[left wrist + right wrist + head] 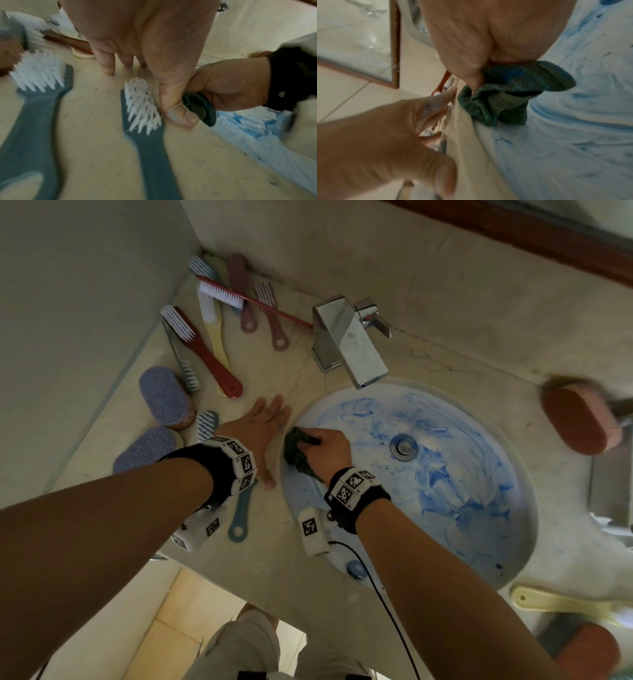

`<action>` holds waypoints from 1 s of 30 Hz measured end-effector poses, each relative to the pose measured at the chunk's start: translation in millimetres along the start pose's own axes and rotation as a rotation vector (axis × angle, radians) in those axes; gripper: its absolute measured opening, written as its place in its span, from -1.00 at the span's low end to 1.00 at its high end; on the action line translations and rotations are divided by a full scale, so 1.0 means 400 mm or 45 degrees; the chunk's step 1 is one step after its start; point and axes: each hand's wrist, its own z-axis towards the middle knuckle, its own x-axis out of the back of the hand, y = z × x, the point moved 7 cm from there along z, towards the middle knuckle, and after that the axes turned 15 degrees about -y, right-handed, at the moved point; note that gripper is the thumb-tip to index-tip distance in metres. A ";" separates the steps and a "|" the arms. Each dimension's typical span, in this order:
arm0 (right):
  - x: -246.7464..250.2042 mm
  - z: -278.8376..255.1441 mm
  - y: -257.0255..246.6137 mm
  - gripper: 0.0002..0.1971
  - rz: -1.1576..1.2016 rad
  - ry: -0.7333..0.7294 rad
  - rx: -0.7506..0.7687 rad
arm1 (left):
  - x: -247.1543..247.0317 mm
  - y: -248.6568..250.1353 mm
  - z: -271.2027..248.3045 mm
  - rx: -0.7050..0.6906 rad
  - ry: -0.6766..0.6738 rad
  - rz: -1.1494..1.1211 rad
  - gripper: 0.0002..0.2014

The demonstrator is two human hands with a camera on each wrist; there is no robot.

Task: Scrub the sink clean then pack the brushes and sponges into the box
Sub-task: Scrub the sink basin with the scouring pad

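Observation:
The round white sink (520, 508) is smeared with blue streaks. My right hand (325, 450) grips a crumpled dark green scouring pad (296, 451) (501, 97) (200, 106) against the basin's left wall, just under the rim. Flat on the beige counter beside the rim lies my left hand (263, 433) (137, 40), fingers straight, thumb next to the pad. Under its wrist lies a teal brush (239, 515) (144, 108) with white bristles.
Several brushes (205, 344) and two purple sponges (164, 395) lie on the counter's left corner. A chrome tap (346, 337) stands behind the basin. Brown sponges (579, 419) and a yellow brush (561, 602) lie to the right. A blue plug (356, 569) sits near the front rim.

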 end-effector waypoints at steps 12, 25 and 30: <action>-0.033 -0.017 0.035 -0.70 0.017 -0.044 0.004 | -0.007 -0.010 0.011 -0.032 0.018 -0.043 0.47; -0.023 -0.027 0.021 -0.71 -0.124 -0.129 -0.037 | -0.002 -0.007 0.013 -0.029 0.012 -0.023 0.47; -0.025 -0.033 0.003 -0.71 -0.239 -0.189 0.006 | -0.002 -0.007 0.012 -0.031 0.007 -0.037 0.48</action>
